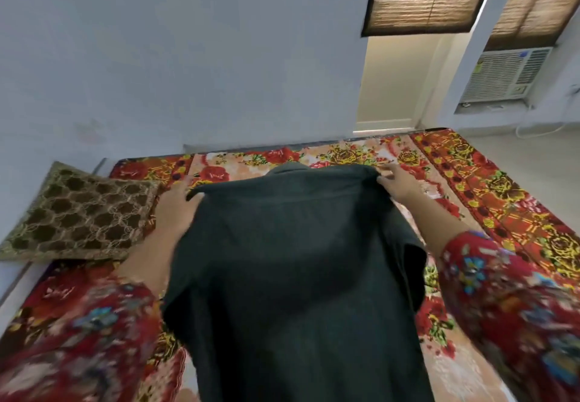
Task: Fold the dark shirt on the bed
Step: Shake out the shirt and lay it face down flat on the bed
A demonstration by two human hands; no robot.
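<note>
The dark shirt point(292, 263) hangs spread out in front of me, back side towards the camera, its collar at the top and its short sleeves drooping at both sides. My left hand point(177, 210) grips the shirt's left shoulder, with the fingers partly hidden behind the cloth. On the other side, my right hand point(396, 183) pinches the right shoulder seam between thumb and fingers. The shirt is held above the bed point(489, 200), which is covered by a red and peach floral blanket. The shirt's lower hem runs out of view at the bottom.
A brown patterned cushion point(81, 213) lies on the bed's left side by the wall. A white wall stands behind the bed, with an open doorway point(395, 87) at the back right. A window air conditioner point(505, 73) sits on the right.
</note>
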